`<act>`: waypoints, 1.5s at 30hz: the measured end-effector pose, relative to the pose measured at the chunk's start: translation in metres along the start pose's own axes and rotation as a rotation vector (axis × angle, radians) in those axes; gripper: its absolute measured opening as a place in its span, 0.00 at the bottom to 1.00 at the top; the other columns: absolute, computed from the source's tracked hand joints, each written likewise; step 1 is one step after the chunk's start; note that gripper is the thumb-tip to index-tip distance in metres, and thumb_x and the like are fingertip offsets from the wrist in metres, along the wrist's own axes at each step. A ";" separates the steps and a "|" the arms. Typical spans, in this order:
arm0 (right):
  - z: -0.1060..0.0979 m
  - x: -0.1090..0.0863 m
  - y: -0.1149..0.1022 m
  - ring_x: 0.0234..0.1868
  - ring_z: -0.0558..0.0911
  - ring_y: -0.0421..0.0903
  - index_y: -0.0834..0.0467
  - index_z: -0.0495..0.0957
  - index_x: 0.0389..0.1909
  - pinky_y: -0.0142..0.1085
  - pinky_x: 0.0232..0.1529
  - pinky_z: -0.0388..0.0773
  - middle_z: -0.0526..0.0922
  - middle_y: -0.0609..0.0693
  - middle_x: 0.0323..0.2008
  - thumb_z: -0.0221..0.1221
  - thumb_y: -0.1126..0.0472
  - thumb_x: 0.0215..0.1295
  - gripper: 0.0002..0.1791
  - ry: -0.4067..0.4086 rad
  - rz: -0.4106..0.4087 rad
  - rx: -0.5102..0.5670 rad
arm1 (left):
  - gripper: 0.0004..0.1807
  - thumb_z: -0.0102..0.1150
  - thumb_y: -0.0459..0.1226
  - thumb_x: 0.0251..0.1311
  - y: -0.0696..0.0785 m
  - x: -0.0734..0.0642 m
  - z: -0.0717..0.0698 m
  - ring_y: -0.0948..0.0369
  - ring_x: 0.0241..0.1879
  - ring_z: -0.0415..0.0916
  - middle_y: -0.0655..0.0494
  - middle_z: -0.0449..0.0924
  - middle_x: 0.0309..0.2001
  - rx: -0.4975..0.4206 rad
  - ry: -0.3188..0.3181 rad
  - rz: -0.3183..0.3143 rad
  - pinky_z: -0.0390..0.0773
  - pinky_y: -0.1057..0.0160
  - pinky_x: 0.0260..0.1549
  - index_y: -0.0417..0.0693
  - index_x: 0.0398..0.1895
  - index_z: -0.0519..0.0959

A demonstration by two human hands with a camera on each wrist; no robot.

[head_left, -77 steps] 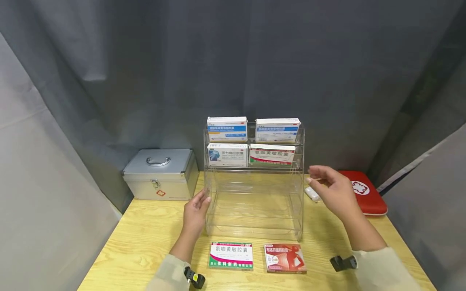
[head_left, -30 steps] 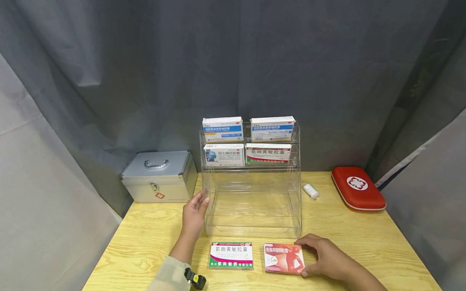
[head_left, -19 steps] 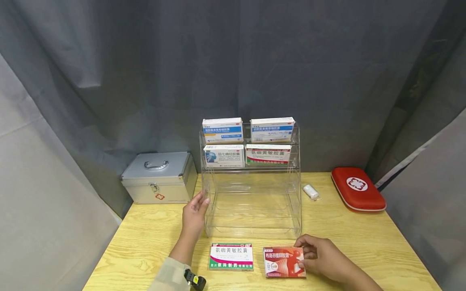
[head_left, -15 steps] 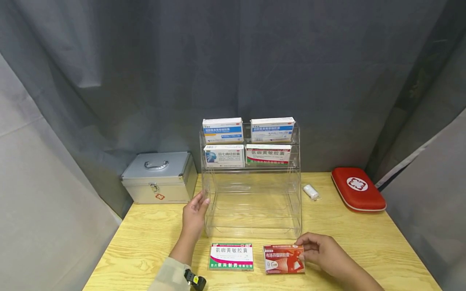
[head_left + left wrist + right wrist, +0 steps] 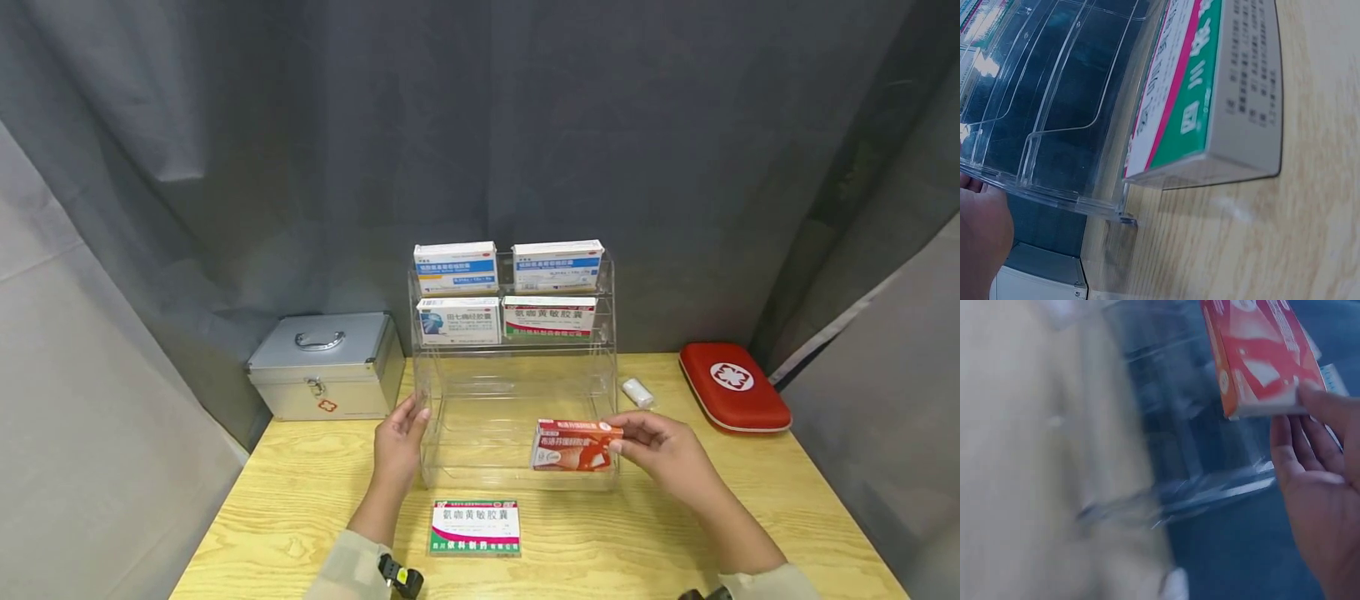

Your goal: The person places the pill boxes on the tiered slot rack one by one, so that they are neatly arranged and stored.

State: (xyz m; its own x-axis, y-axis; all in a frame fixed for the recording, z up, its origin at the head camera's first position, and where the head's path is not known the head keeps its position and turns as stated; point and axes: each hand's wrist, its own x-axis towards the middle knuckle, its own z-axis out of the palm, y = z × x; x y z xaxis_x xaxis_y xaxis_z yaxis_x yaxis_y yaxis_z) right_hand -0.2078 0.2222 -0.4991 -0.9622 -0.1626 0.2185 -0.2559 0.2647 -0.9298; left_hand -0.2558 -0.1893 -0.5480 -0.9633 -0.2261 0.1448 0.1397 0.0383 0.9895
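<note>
In the head view my right hand (image 5: 663, 450) pinches the right end of a red medicine box (image 5: 573, 446), thumb in front and fingers behind. The box is held up before the lower tiers of a clear acrylic display rack (image 5: 517, 479). On the rack's left side, my left hand (image 5: 399, 437) grips the side panel. A green and white medicine box (image 5: 475, 527) lies flat on the table in front of the rack; the left wrist view shows its end close up. Blur in the right wrist view hides detail of the rack, but the red box (image 5: 1266, 356) is plain there.
Several medicine boxes fill the rack's two upper tiers, among them a white box (image 5: 459, 322) and a blue-striped box (image 5: 557, 267). A silver first-aid case (image 5: 322, 367) stands left. Rightward lie a small white packet (image 5: 637, 392) and a red zip case (image 5: 735, 387).
My right hand came down from beside the rack, took hold of the red medicine box on the table, tilted it upright and lifted it to the rack's lower right. My left hand stayed put.
</note>
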 end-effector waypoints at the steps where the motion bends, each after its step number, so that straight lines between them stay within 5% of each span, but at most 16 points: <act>1: 0.002 0.006 -0.007 0.43 0.89 0.37 0.61 0.86 0.58 0.31 0.41 0.92 0.92 0.51 0.47 0.74 0.65 0.69 0.18 0.025 -0.019 -0.017 | 0.27 0.65 0.34 0.78 -0.001 0.000 -0.001 0.42 0.77 0.72 0.39 0.77 0.75 -0.005 0.002 -0.003 0.74 0.60 0.75 0.40 0.77 0.74; 10: 0.039 0.066 -0.059 0.50 0.88 0.34 0.58 0.85 0.62 0.25 0.48 0.90 0.90 0.57 0.56 0.71 0.64 0.74 0.18 0.151 -0.068 0.043 | 0.28 0.64 0.34 0.78 -0.003 0.001 -0.002 0.44 0.79 0.70 0.41 0.74 0.77 -0.035 -0.017 0.015 0.74 0.63 0.74 0.39 0.77 0.73; 14: 0.055 0.089 -0.072 0.57 0.87 0.40 0.55 0.86 0.63 0.22 0.53 0.88 0.89 0.56 0.60 0.70 0.62 0.75 0.18 0.164 -0.052 0.047 | 0.28 0.65 0.34 0.77 -0.003 0.003 -0.002 0.45 0.78 0.72 0.42 0.76 0.76 -0.035 -0.017 0.004 0.75 0.63 0.74 0.41 0.77 0.74; 20: 0.080 0.112 -0.084 0.64 0.87 0.51 0.51 0.86 0.64 0.34 0.61 0.90 0.89 0.52 0.62 0.68 0.63 0.77 0.18 0.137 -0.046 -0.042 | 0.28 0.65 0.34 0.77 -0.003 0.004 -0.003 0.45 0.78 0.71 0.42 0.75 0.76 -0.033 -0.021 0.005 0.76 0.65 0.73 0.41 0.77 0.74; 29: 0.121 0.129 -0.080 0.59 0.91 0.52 0.54 0.87 0.60 0.40 0.59 0.92 0.92 0.53 0.57 0.70 0.66 0.73 0.17 0.147 -0.135 -0.129 | 0.28 0.64 0.34 0.78 -0.005 0.004 -0.003 0.45 0.79 0.70 0.42 0.74 0.77 -0.046 -0.027 0.006 0.76 0.66 0.72 0.39 0.77 0.73; 45: 0.152 0.130 -0.063 0.55 0.91 0.51 0.56 0.86 0.61 0.32 0.55 0.92 0.91 0.55 0.54 0.70 0.69 0.71 0.19 0.110 -0.053 -0.075 | 0.27 0.65 0.33 0.77 -0.004 0.006 -0.003 0.46 0.79 0.71 0.43 0.75 0.76 -0.041 -0.019 -0.008 0.77 0.64 0.72 0.41 0.76 0.74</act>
State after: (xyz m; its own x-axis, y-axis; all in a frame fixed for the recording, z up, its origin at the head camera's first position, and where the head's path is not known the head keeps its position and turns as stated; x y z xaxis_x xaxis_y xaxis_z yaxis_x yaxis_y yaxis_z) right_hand -0.3030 0.0402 -0.4575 -0.9505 -0.0738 0.3017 -0.3088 0.3299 -0.8921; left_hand -0.2612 -0.1936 -0.5512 -0.9686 -0.2075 0.1369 0.1407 -0.0033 0.9901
